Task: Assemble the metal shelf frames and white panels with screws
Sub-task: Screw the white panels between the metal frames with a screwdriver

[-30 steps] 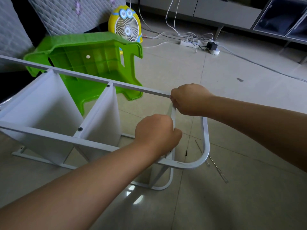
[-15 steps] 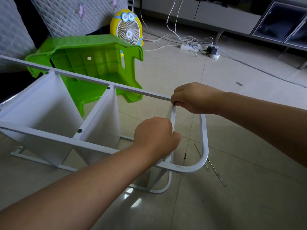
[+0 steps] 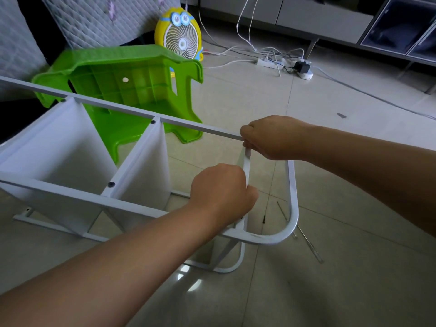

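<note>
White panel [image 3: 246, 166] between both hands [image 3: 219, 192] [image 3: 273, 138]

We see a white-painted metal frame [image 3: 292, 199] with a soft sheen, smooth matt white plastic panels [image 3: 59, 152], a glossy green plastic stool [image 3: 132, 74], a quilted cloth cover [image 3: 99, 20] and polished floor tiles [image 3: 354, 286] mirroring daylight.

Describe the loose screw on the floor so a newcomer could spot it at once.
Find the rounded end of the white metal frame, below the right hand. On the floor tile seen through that loop, just right of the left hand, lies the loose screw. It is short and black, unlike the long, thin silvery tools beside it.
</note>
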A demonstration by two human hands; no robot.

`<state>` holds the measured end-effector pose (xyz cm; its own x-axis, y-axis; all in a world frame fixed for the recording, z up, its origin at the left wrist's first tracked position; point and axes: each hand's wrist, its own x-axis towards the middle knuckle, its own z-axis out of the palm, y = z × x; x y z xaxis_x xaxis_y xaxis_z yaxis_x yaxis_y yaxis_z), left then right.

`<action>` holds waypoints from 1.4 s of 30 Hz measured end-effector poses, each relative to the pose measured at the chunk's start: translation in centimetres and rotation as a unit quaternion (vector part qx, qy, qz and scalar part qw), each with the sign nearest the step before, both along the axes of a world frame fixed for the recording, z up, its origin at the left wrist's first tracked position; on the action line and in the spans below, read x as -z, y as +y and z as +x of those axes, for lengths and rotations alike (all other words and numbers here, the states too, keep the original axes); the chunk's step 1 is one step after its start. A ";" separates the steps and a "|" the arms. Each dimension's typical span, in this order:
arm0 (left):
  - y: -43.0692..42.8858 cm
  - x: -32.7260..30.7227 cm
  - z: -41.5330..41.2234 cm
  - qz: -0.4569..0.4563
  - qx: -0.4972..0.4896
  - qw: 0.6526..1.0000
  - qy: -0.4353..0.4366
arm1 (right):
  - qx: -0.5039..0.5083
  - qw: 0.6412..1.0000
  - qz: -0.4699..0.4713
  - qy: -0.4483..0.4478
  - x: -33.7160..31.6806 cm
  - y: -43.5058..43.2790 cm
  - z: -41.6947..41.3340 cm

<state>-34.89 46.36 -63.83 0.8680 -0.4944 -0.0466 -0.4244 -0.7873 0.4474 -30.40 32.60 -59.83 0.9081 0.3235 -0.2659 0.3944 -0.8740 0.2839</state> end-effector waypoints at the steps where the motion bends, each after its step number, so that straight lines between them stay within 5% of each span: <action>1: 0.0 0.0 0.0 -0.001 0.000 1.000 0.001 | 0.006 1.000 0.001 -0.003 0.2 0.1 0.0; 13: 0.0 0.1 0.1 0.015 0.001 1.000 -0.009 | 0.194 0.979 0.065 0.009 1.2 1.4 0.8; 21: -0.1 0.0 0.1 0.020 -0.007 1.000 -0.022 | 0.050 0.999 0.016 0.005 0.0 -0.2 -0.4; 32: -0.1 -0.2 -0.2 0.032 -0.018 0.999 -0.025 | 0.088 0.995 0.040 0.000 0.7 0.3 -0.6; 38: -0.2 -0.3 0.2 0.071 -0.014 0.996 -0.049 | 0.114 0.976 0.185 -0.026 0.4 -2.4 -1.9; 42: -1.4 -0.7 1.3 0.048 -0.033 0.994 -0.095 | 0.209 0.913 0.316 -0.151 3.2 -7.6 -4.5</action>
<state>-33.58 44.92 -63.12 0.8956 -0.4380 0.0776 -0.4408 -0.8508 0.2861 -34.86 24.96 -63.07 0.9883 -0.0663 0.1375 -0.0241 -0.9571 -0.2887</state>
